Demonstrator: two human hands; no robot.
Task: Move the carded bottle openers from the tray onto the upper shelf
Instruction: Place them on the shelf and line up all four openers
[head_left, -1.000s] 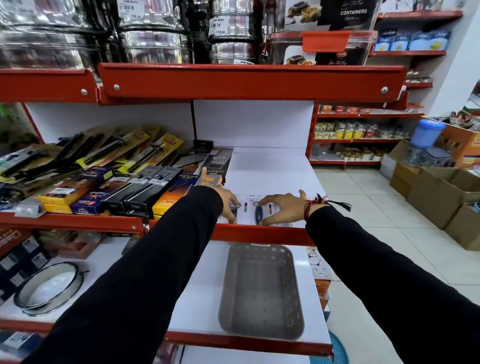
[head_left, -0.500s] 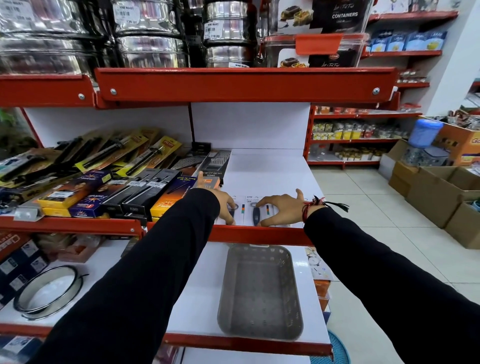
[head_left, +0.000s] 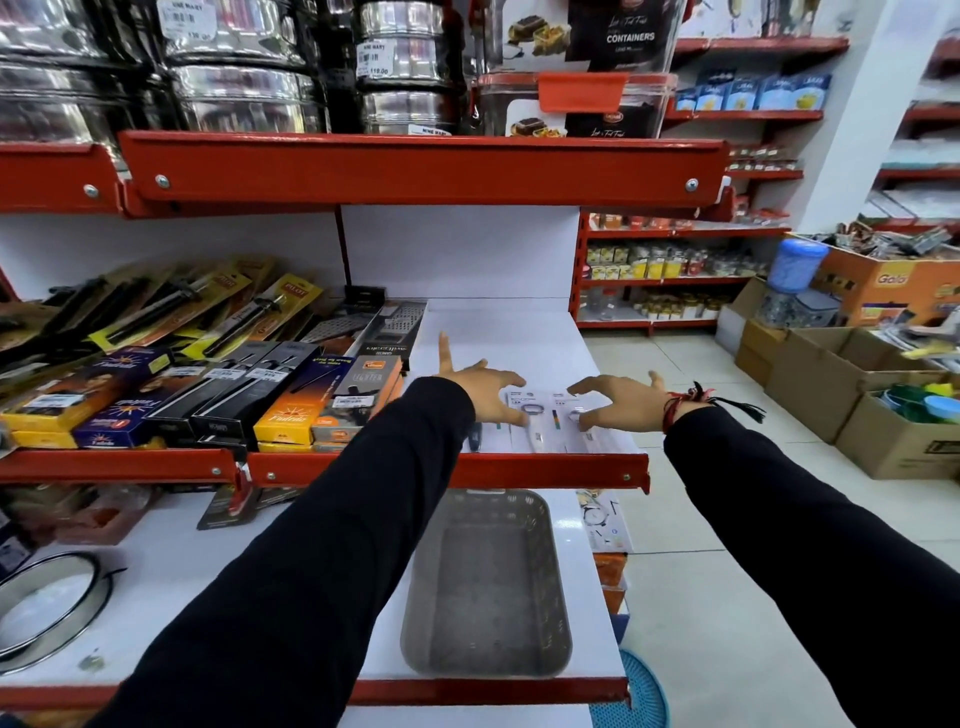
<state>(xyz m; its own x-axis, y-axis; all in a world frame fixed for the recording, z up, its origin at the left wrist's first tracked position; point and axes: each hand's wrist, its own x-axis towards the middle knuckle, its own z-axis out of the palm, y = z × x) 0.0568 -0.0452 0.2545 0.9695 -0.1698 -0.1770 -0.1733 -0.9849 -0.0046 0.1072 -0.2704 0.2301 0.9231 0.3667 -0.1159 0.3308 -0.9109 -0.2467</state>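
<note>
At the centre of the frame we find the left hand (head_left: 480, 392) spread wide, thumb raised, its fingertips resting on or just above the left edge of the carded bottle openers (head_left: 545, 415). The right hand (head_left: 618, 402) sits just right of centre, fingers splayed and curled down onto the right-hand cards; neither hand grips anything. The cards lie flat, side by side, at the front of the upper shelf (head_left: 519, 338), close behind its red front lip; a dark-handled opener shows just under the left wrist. How many cards lie there we cannot tell, since the hands cover part of the row. Directly below, at lower centre, the grey tray (head_left: 483, 587) stands on the lower shelf and appears empty. We judge the transfer to be done or nearly done, with the step in hand being the squaring of the cards on the shelf. The next move calls for light downward pressure and a small inward push from both sides to align the edges without sliding any card over the lip. Left of the hands, boxed lighters (head_left: 332, 400) touch the same shelf area.
</note>
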